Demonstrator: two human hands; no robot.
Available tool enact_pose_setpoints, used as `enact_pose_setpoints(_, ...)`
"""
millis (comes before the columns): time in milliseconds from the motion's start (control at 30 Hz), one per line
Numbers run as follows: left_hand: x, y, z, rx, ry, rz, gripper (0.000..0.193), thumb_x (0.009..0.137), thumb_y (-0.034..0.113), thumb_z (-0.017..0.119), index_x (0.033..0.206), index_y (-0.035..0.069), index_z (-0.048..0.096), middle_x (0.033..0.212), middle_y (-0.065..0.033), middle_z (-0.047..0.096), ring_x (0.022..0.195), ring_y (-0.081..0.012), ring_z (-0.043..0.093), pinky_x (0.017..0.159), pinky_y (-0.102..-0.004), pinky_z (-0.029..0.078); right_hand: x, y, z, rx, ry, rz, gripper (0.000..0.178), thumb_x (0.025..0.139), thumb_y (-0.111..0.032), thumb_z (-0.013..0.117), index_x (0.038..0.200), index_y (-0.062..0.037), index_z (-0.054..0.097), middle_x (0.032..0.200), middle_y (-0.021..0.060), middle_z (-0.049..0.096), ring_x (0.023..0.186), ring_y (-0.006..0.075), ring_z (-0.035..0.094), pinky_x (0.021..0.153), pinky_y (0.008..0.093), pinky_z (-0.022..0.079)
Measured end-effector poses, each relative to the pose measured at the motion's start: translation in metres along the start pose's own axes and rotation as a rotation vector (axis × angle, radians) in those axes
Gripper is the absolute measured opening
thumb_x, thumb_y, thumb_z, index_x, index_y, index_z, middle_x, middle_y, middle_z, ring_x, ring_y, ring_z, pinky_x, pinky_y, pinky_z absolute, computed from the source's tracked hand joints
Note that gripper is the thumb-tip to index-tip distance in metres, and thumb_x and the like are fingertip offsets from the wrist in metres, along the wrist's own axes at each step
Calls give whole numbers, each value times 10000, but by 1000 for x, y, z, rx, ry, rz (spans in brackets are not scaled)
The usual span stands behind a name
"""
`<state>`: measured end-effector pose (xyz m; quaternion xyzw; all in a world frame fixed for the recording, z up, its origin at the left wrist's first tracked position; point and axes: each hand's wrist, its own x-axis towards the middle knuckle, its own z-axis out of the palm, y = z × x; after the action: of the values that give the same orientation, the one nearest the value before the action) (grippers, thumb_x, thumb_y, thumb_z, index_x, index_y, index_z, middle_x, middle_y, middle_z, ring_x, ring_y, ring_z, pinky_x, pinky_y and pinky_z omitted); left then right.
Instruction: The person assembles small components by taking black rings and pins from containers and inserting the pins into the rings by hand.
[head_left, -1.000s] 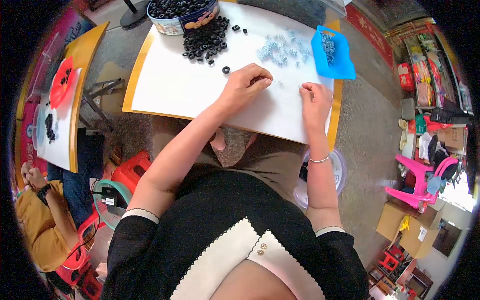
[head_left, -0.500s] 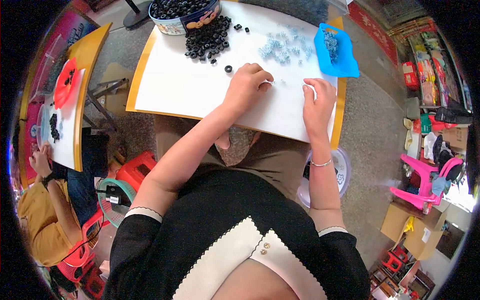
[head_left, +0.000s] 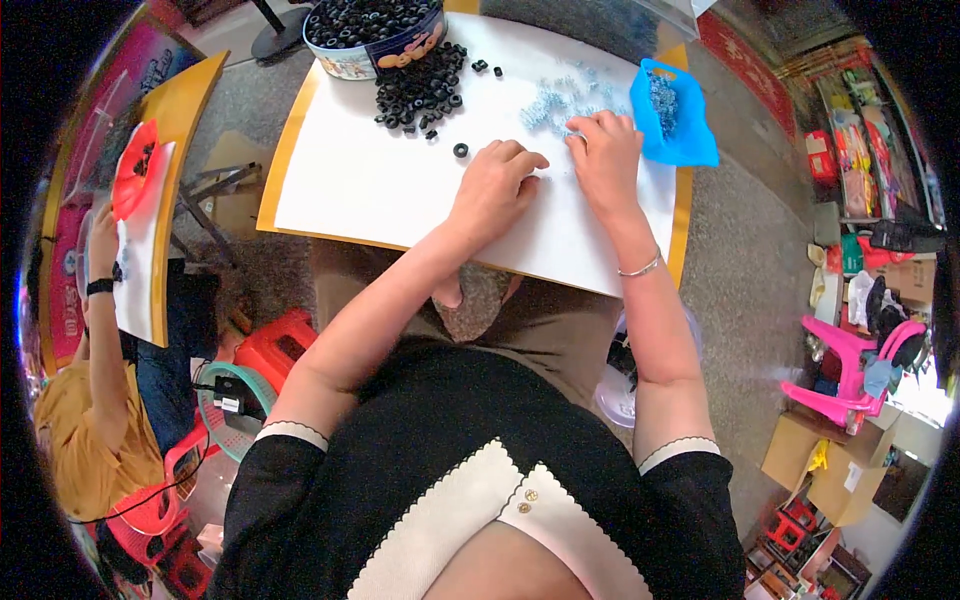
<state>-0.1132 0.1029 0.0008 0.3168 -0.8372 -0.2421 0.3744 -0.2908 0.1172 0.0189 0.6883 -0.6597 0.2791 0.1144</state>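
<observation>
Head view: the bare right hand [head_left: 608,165] has been moved forward to the small, spiky, pale-blue pieces [head_left: 545,106] on the white-topped counter [head_left: 360,180], bringing them within reach; whether anything is gripped by its curled fingers, or by the bare left hand [head_left: 490,195], cannot be told.

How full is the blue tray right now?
Partly filled: the blue tray holds small bluish pieces, with bare blue surface showing beside them.

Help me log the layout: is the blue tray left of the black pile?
No, the blue tray lies right of the black pile, beyond the pale blue pieces.
</observation>
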Motion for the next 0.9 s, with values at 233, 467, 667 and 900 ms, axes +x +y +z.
enact_pose_setpoints(233,4,6,-6,-260,25,-283,140,800,86,591,903,13,652,850,-135,597,814,-300,580,730,-376,467,-4,6,0,146,-15,58,78,740,-155,652,806,-115,641,855,40,608,869,244,528,748,408,376)
enact_pose_setpoints(467,38,7,-4,-519,-56,-466,212,865,178,613,961,-4,664,780,-68,659,727,-109,583,700,-254,475,-7,-10,-15,455,-7,-45,104,797,-155,625,858,-72,613,853,74,623,800,266,552,731,374,415)
enact_pose_setpoints(667,30,-1,-2,-904,-1,-570,204,871,163,623,993,0,646,827,-47,655,733,-97,586,665,-236,472,-10,-26,-27,667,33,215,145,866,-182,569,827,-43,581,811,113,597,754,306,549,691,408,432)
enact_pose_setpoints(900,20,7,0,-870,-6,-580,180,870,145,625,980,4,644,842,-39,653,734,-96,589,668,-225,473,-12,-24,-18,429,-152,112,281,906,-271,499,771,-27,540,765,138,562,738,315,537,691,414,419)
